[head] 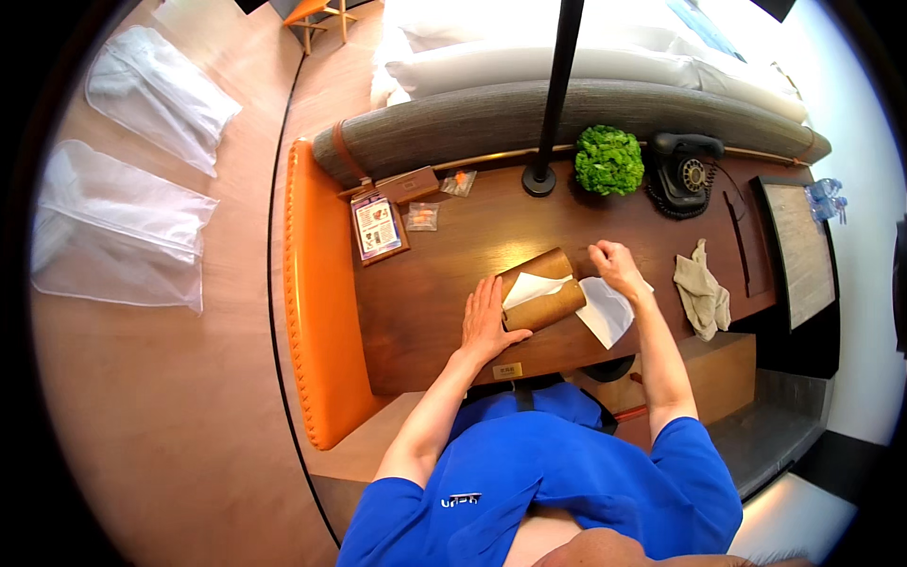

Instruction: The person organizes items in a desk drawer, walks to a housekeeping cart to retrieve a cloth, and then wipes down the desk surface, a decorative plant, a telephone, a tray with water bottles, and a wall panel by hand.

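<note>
A brown tissue box (549, 309) lies at a slant on the wooden desk (439, 298), with a white tissue (531, 287) showing from its slot. My left hand (487, 317) rests against the box's left end, fingers spread. Right of the box, my right hand (615, 268) is held with curled fingers over a second white tissue (606, 309); whether it grips the tissue is hidden. A crumpled beige cloth (701, 292) lies farther right on the desk.
Behind the box stand a black lamp base (538, 181), a green potted plant (609, 160) and a black rotary telephone (684, 173). Small packets (423, 217) and a printed card (377, 225) lie at the left. A black-edged tray (801, 255) with water bottles (824, 200) is at right.
</note>
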The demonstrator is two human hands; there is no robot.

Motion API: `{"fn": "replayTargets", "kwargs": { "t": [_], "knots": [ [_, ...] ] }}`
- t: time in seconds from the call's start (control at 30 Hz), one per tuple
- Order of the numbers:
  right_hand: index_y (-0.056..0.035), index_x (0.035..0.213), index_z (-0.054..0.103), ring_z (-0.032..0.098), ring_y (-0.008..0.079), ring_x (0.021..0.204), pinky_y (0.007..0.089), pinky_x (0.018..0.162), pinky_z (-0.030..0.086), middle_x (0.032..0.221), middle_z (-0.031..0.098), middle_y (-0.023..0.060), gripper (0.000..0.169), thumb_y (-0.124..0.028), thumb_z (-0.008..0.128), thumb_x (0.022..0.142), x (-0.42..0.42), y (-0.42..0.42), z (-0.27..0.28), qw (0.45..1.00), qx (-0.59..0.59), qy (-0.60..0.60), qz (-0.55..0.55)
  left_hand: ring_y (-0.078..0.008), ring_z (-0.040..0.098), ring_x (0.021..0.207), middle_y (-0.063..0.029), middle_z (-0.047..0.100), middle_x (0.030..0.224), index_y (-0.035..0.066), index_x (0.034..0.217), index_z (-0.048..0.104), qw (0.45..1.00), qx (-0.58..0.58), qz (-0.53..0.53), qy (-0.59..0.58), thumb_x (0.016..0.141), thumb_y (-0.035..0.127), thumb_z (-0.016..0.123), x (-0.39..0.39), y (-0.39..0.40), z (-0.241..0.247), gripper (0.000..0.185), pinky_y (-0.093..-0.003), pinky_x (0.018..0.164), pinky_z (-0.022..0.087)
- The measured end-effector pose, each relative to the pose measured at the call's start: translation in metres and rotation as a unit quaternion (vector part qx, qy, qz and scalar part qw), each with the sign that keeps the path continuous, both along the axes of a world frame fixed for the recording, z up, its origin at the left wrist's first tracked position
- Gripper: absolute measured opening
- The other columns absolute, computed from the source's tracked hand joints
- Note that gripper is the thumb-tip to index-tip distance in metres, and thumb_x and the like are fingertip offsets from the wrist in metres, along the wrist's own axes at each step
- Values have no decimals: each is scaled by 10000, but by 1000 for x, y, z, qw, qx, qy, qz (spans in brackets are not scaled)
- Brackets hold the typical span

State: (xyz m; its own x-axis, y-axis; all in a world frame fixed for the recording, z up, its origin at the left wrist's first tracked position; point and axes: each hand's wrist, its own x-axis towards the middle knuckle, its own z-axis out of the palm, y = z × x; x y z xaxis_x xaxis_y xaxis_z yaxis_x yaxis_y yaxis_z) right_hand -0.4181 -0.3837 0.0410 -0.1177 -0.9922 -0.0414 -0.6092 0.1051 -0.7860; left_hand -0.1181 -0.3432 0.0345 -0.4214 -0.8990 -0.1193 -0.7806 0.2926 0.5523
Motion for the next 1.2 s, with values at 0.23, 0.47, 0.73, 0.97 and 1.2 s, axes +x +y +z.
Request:
{"fn": "replayTargets", "kwargs": {
  "t": [0.23, 0.47, 0.73, 0.97, 1.2],
  "knots": [
    [9, 688, 522, 545, 428, 616, 463, 544, 419, 668, 548, 238, 343, -231, 588, 924, 46, 24, -13, 993, -87, 53, -62, -338, 186, 1453, -187, 245, 1543, 7, 1493, 192, 1000, -14, -6, -3, 623, 478, 860, 1, 1, -5, 1193, -494, 1176, 179],
    [-17, 680, 549, 595, 425, 667, 494, 581, 465, 696, 599, 223, 325, -233, 570, 922, 54, 18, -17, 985, -96, 137, -43, -333, 206, 1447, -185, 263, 1533, 3, 1482, 217, 1000, -17, -5, -6, 612, 488, 861, 3, 0, -5, 1187, -491, 1174, 186],
    [-23, 1071, 565, 594, 390, 990, 489, 817, 490, 1081, 595, 220, 281, -275, 489, 971, 80, 43, -17, 967, -38, 238, -82, -298, 207, 1451, -174, 255, 1544, 17, 1492, 205, 1000, 0, 2, -15, 593, 502, 865, 0, -1, -6, 1216, -501, 1169, 188],
    [-6, 1313, 511, 462, 413, 1235, 470, 1044, 364, 1369, 473, 257, 470, -345, 412, 1003, 63, 49, -79, 987, -7, 146, -73, -345, 201, 1441, -215, 204, 1545, 2, 1492, 156, 999, 21, 22, 38, 619, 410, 882, -8, 0, -1, 1207, -475, 1169, 203],
    [58, 1284, 527, 478, 354, 1286, 379, 1082, 357, 1364, 508, 249, 444, -258, 551, 974, 58, 81, -79, 974, -29, -160, -156, -354, 184, 1429, -266, 131, 1536, -11, 1513, -21, 944, 143, 144, 262, 674, 208, 851, -60, 26, -12, 1230, -411, 1168, 204]
  ]
}}
